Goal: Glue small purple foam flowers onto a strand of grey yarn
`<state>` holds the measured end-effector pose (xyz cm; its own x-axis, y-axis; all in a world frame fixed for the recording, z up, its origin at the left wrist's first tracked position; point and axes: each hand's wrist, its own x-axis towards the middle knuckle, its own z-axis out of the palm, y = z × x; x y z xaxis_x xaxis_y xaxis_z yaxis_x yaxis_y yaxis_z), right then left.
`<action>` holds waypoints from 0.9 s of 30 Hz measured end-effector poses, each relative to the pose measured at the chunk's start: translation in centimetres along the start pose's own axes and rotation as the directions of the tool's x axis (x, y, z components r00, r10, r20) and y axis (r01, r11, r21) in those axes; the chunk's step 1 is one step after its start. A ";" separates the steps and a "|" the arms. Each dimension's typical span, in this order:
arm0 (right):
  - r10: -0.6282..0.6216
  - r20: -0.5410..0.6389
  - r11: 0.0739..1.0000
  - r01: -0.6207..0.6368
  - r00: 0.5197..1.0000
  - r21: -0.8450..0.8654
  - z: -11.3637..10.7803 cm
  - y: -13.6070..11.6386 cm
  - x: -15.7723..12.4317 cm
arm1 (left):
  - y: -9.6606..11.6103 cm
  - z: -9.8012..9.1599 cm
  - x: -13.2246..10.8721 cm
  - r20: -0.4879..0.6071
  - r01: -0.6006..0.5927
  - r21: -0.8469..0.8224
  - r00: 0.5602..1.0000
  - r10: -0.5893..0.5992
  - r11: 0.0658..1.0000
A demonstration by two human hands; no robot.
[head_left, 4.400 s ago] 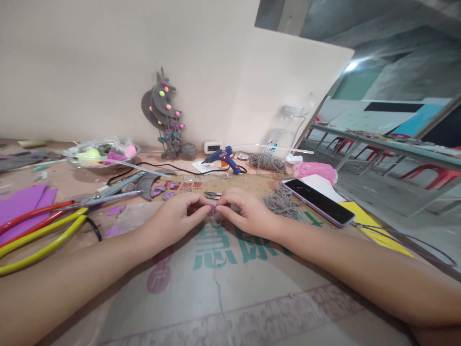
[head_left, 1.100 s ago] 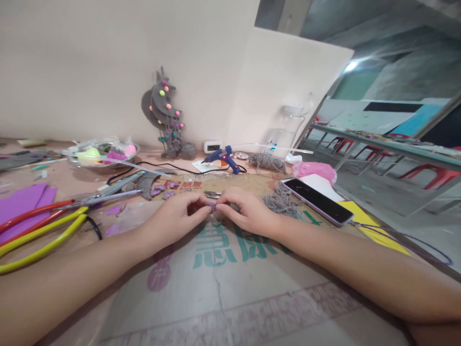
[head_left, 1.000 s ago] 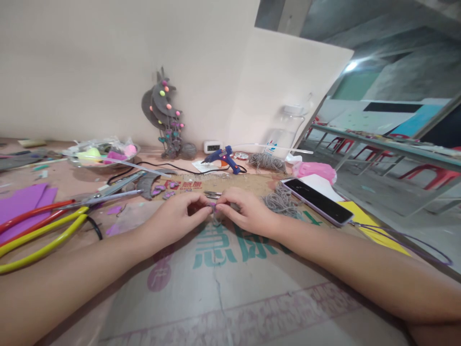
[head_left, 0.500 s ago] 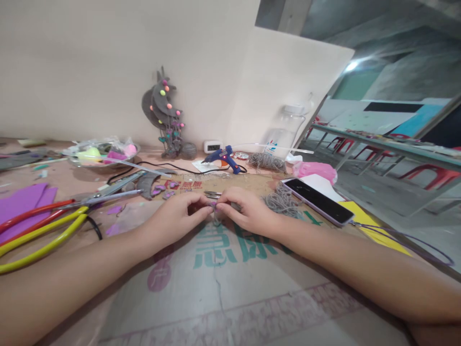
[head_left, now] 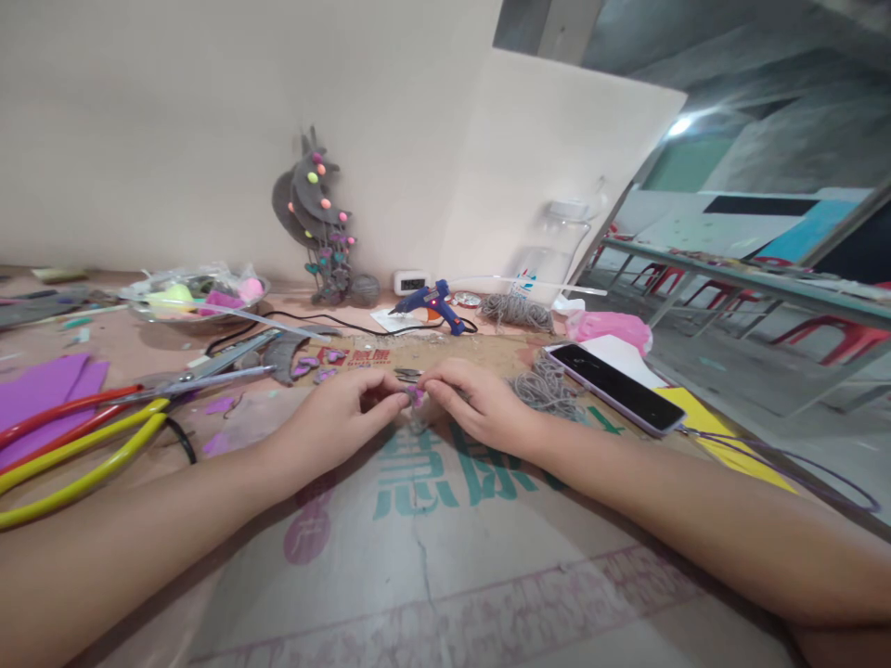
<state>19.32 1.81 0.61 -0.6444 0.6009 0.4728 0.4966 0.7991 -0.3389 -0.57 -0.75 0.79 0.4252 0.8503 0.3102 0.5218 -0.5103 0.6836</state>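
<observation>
Over the printed cardboard, my left hand point(head_left: 352, 408) pinches a small purple piece with grey on it point(head_left: 416, 395) between thumb and forefinger. My right hand point(head_left: 480, 404) is at the piece's right edge, its fingers closed together; whether anything is between them is too small to tell. Just beyond the fingertips lie the metal tips of a small tool point(head_left: 407, 374). Several little purple-and-grey pieces point(head_left: 324, 375) rest to the left of it, beside a curved grey piece point(head_left: 284, 357). A loose heap of grey yarn point(head_left: 547, 388) lies by my right wrist.
Yellow-handled pliers point(head_left: 149, 419) and red-handled scissors point(head_left: 104, 397) lie left, near purple sheets point(head_left: 48, 394). A blue glue gun point(head_left: 435, 304) with a lit red light stands behind. A phone point(head_left: 616, 388) is on the right, a bottle point(head_left: 557, 250) and decorated grey moon point(head_left: 313, 195) at the back.
My right fingers have shifted slightly up from the purple piece, and more of it shows. My left hand has hardly moved.
</observation>
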 end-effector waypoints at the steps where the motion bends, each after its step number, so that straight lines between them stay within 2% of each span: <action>1: 0.012 -0.014 1.000 -0.012 1.000 0.003 0.1 0.1 0.0 | -0.1 0.0 0.0 0.000 0.004 -0.003 1.000 -0.004 1.000; 8: 0.126 -0.062 0.992 -0.124 0.990 0.035 0.4 0.4 0.0 | -0.3 0.1 0.0 0.004 0.025 -0.033 1.000 -0.025 0.999; 13: 0.183 -0.032 0.982 -0.182 0.983 0.052 0.3 0.3 0.1 | -0.2 0.0 0.0 0.007 0.026 -0.035 1.000 -0.026 0.999; 22: 0.187 0.012 0.982 -0.187 0.982 0.008 -0.1 0.0 0.1 | -0.2 0.0 0.0 0.004 0.043 0.009 0.999 -0.043 0.999; 27: 0.140 0.011 0.990 -0.140 0.990 -0.027 -0.2 0.1 0.1 | -0.1 0.0 0.0 -0.003 0.040 -0.002 0.999 -0.040 0.999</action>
<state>19.40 1.98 0.75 -0.5750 0.7072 0.4114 0.5974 0.7065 -0.3794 -0.64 -0.70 0.66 0.4019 0.8705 0.2842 0.5372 -0.4755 0.6967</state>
